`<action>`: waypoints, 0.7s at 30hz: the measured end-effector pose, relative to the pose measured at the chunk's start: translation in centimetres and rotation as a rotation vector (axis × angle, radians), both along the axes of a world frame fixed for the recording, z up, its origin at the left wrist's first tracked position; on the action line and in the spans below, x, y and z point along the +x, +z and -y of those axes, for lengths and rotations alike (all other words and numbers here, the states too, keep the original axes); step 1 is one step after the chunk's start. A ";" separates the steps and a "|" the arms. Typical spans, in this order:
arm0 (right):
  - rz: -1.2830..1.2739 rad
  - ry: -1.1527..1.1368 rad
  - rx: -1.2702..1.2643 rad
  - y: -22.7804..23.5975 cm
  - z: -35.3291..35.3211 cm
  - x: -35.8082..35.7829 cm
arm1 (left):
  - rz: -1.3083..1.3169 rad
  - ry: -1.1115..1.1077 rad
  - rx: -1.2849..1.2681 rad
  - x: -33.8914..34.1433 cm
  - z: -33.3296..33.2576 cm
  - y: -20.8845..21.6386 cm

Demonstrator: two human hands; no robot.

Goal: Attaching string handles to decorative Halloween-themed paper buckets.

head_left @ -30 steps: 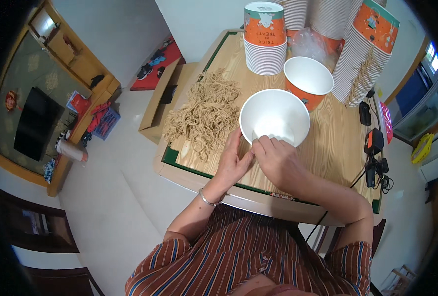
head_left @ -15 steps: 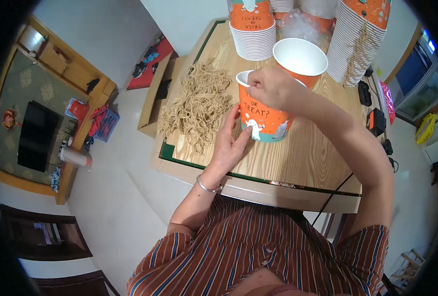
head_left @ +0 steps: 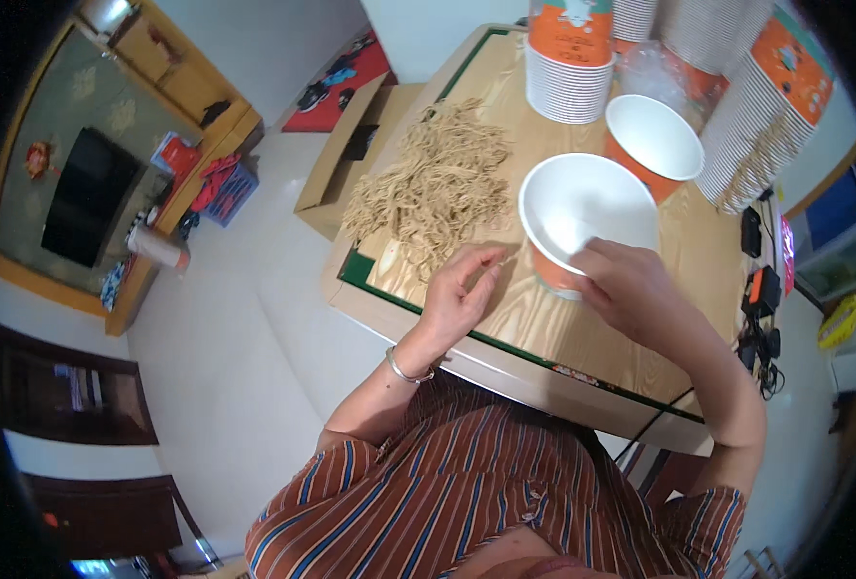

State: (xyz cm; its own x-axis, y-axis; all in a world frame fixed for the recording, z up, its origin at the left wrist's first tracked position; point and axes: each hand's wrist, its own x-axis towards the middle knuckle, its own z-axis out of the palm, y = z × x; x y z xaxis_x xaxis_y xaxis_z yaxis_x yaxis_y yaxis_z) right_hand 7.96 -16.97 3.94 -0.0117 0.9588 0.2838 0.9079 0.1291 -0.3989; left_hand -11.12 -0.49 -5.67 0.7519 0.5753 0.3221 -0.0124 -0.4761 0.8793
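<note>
An orange paper bucket [head_left: 555,277] with a white inside stands on the wooden table, its mouth facing me. My right hand [head_left: 635,294] is closed over its near rim, and the fingertips partly cover the edge. My left hand [head_left: 461,297] is off to the left of the bucket, touching nothing I can make out, with thumb and fingers curved and apart. Just beyond it lies a loose heap of tan cords [head_left: 437,183]. A second paper bucket [head_left: 654,140] stands behind the first, to its right.
Stacks of nested paper buckets [head_left: 570,82] and a taller leaning stack [head_left: 751,125] with cords hanging on it line the table's far side. Clear plastic wrap [head_left: 652,77] lies between them. Black adapters and cables [head_left: 760,289] run along the right edge. A cardboard box [head_left: 336,179] stands left.
The left hand has let go of the bucket. The bucket now tips its mouth more toward me, and the right hand has moved to its near rim. The view has shifted.
</note>
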 end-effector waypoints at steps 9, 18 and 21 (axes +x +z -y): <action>0.053 -0.029 -0.038 0.0 1.6 -0.4 | 0.014 0.530 0.008 -5.6 -7.7 -2.8; 0.030 -0.078 -0.005 0.2 1.2 -1.2 | -0.077 0.440 0.300 -1.5 -8.6 0.2; 0.020 -0.106 0.040 0.4 1.2 -1.8 | -0.098 0.439 0.394 -0.3 -9.7 -1.0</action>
State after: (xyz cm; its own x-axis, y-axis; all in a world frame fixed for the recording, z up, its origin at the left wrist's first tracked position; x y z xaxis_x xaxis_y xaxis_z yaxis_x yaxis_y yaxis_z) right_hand 6.14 -18.18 4.39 0.0833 0.9428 0.3229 0.9249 0.0475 -0.3773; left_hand -11.46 9.17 -6.67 0.5079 0.6900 0.5157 0.3313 -0.7091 0.6225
